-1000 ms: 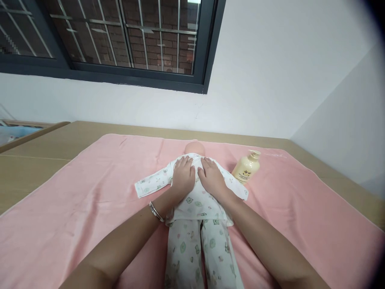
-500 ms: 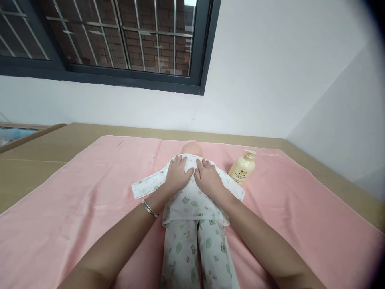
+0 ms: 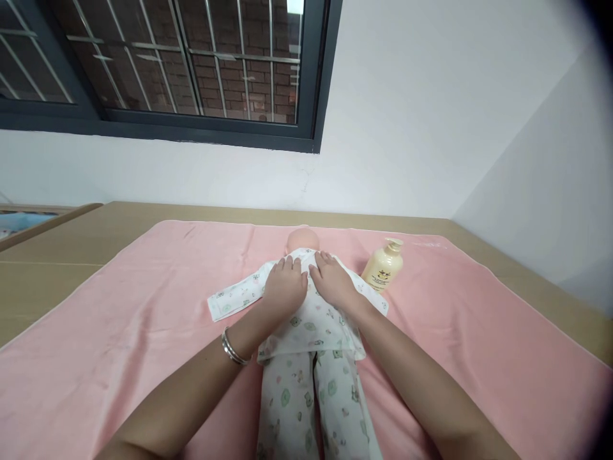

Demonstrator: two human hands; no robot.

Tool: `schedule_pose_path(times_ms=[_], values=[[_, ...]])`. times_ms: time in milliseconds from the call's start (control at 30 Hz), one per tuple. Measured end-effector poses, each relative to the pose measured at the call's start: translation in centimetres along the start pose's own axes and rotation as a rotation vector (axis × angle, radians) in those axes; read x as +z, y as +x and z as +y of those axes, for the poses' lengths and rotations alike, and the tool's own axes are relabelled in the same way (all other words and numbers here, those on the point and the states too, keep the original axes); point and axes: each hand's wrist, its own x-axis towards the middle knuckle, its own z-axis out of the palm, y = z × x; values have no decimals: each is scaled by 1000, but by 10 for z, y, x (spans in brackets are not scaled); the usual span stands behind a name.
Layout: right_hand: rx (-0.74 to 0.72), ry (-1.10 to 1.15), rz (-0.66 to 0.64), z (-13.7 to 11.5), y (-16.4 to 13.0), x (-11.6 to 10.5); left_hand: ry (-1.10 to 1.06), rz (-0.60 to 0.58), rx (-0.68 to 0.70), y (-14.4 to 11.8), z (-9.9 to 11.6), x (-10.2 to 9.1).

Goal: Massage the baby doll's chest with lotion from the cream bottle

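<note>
A baby doll (image 3: 302, 241) in white printed pyjamas (image 3: 311, 358) lies face down on a pink towel (image 3: 119, 319), head away from me. My left hand (image 3: 286, 285) rests flat on the doll's upper back, fingers spread, a silver bangle on its wrist. My right hand (image 3: 333, 283) lies flat beside it on the right of the back, the two hands nearly touching. Neither hand grips anything. The doll's left sleeve (image 3: 234, 296) stretches out to the left.
A cream pump bottle (image 3: 382, 269) stands on the towel just right of the doll's shoulder. The towel covers a tan wooden surface (image 3: 57, 255) against a white wall, with a barred window (image 3: 182, 64) above. A side wall closes the right.
Both hands have slid slightly down the doll's back, toward me, staying flat. The view has shifted a little; the doll and bottle have not moved.
</note>
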Motion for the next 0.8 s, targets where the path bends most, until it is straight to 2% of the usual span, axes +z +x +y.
schedule_pose_path(times_ms=[133,233,333,433,533,667,800], values=[[35,83,-62,24,14,3,44,34,3,-18,20,-2],[45,67,-53,26,13,4,18,52,-12,-19,24,-1],[22,20,-29,15,7,2,-130,56,-70,-6,12,3],[-26,-50,11,-4,-5,-1,-302,-22,-167,13,-10,11],[-54,-145,71,-24,-22,1,-375,-84,-239,24,-26,20],[-118,-203,94,-42,-41,4,-370,-21,-242,23,-29,28],[-96,-78,111,-33,-31,3,-325,81,-154,16,-23,30]])
